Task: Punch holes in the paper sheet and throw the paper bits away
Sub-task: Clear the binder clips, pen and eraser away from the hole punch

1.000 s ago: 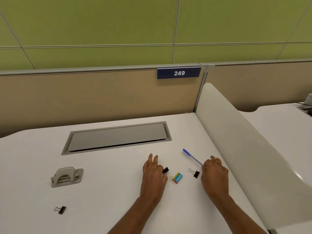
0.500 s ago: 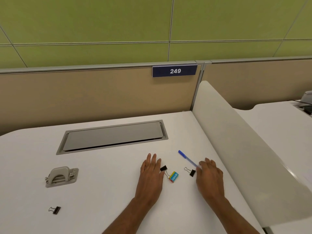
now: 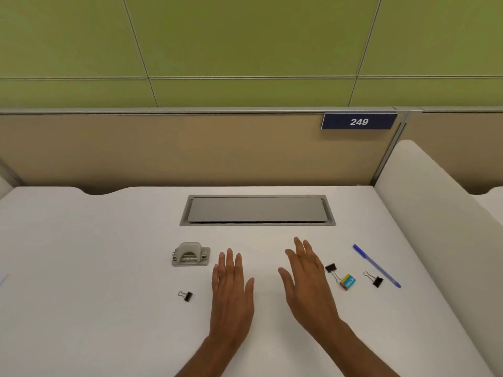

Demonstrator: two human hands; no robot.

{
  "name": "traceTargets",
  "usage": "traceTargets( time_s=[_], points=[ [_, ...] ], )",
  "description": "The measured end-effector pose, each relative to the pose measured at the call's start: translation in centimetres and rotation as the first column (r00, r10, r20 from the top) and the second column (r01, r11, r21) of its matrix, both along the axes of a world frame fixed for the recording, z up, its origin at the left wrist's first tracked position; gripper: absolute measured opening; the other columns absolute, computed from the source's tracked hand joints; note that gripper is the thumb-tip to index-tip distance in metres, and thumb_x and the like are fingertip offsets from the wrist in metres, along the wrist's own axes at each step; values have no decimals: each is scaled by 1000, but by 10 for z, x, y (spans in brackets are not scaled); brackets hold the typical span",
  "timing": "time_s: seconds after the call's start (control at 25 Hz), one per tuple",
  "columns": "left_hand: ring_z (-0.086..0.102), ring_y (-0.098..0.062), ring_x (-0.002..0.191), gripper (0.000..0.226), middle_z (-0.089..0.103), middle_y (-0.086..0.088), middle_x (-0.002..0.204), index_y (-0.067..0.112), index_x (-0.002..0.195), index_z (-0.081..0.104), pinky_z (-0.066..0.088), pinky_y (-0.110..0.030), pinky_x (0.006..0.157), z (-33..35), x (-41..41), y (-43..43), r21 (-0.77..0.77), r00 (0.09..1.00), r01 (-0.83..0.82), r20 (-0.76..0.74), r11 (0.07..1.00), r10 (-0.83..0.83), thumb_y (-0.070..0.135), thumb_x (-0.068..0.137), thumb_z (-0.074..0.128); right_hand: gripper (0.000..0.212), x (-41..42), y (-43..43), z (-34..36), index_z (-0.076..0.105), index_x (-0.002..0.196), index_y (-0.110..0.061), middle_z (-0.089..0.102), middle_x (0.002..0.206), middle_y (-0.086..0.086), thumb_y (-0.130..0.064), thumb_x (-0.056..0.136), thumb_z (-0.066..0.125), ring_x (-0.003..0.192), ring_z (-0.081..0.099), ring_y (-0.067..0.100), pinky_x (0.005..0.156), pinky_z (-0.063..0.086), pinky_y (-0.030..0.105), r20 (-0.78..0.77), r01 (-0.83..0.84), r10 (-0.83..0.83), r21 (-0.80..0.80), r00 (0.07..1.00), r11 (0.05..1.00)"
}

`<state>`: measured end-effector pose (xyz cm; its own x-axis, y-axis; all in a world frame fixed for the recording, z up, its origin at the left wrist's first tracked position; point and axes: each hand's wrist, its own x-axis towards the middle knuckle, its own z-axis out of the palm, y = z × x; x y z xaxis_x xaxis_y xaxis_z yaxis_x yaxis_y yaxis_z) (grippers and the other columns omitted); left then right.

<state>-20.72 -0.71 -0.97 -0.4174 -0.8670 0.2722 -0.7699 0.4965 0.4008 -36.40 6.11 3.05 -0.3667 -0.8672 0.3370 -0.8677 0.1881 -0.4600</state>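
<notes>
Both hands are spread flat and hold nothing: the left hand (image 3: 231, 289) lies just right of the grey hole punch (image 3: 191, 254) on the white desk (image 3: 95, 268), the right hand (image 3: 307, 278) near 1 black binder clip (image 3: 332, 269).

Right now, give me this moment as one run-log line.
left hand: open, empty | right hand: open, empty | hole punch: untouched, left of left hand | paper sheet: not clearly in view | holes: not started
</notes>
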Motion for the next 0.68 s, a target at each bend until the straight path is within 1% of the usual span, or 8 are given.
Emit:
traceTargets(
  time_s=[0.08,0.16,0.2,0.32,0.44,0.52,0.6,0.68],
  points=[
    [7,-23,153,62,13,-9,164,10,154,25,1,-36,123,-1,45,-7,-2,998,-55,12,998,55,41,100,23,46,46,-13,-8,48,145,-13,25,163,5,-32,103,47,149,4,16,118,-1,29,16,-78,78,8,997,997],
    [13,-27,152,67,15,-9,162,8,153,27,1,-36,122,-3,85,-14,4,995,-94,26,996,94,48,100,13,46,85,-25,-20,42,149,-18,18,165,0,-34,105,40,149,-3,11,114,-12,21,49,-123,121,30,991,992],
    [12,-27,152,69,16,-9,163,8,153,28,1,-35,122,-4,101,-18,3,994,-102,29,995,102,49,100,10,46,101,-30,-26,41,149,-19,18,165,0,-34,106,39,151,-1,12,113,-12,20,69,-135,132,46,989,990],
    [10,-22,152,63,22,-11,162,7,152,32,4,-36,123,-8,142,-27,3,992,-121,39,993,120,42,101,18,44,139,-43,-39,45,145,-15,23,164,5,-29,104,44,153,14,22,117,0,27,104,-181,171,91,980,979],
    [11,-21,151,65,25,-12,161,6,150,35,5,-37,122,-17,170,-32,30,990,-114,85,993,111,44,101,16,49,167,-56,-53,37,150,-18,13,167,2,-35,105,39,154,5,19,116,-5,25,140,-203,181,165,973,965],
    [8,-19,151,68,23,-11,162,7,151,34,4,-36,122,-24,181,-31,50,989,-94,122,994,87,47,100,13,52,178,-61,-62,33,152,-20,7,168,1,-39,105,37,154,1,18,116,-7,23,143,-208,181,208,973,956],
    [6,-17,150,69,23,-11,162,7,151,33,2,-35,122,-30,187,-30,72,987,-91,139,993,81,48,100,12,53,185,-64,-68,33,152,-20,7,168,1,-41,104,37,155,1,18,116,-7,23,135,-204,175,242,975,949],
    [10,-18,150,72,27,-12,160,6,150,36,2,-34,121,-32,192,-30,95,985,-99,149,991,84,51,100,8,52,191,-66,-71,36,150,-20,9,168,1,-42,104,39,155,3,19,116,-6,23,129,-194,166,250,978,949]
  ],
)
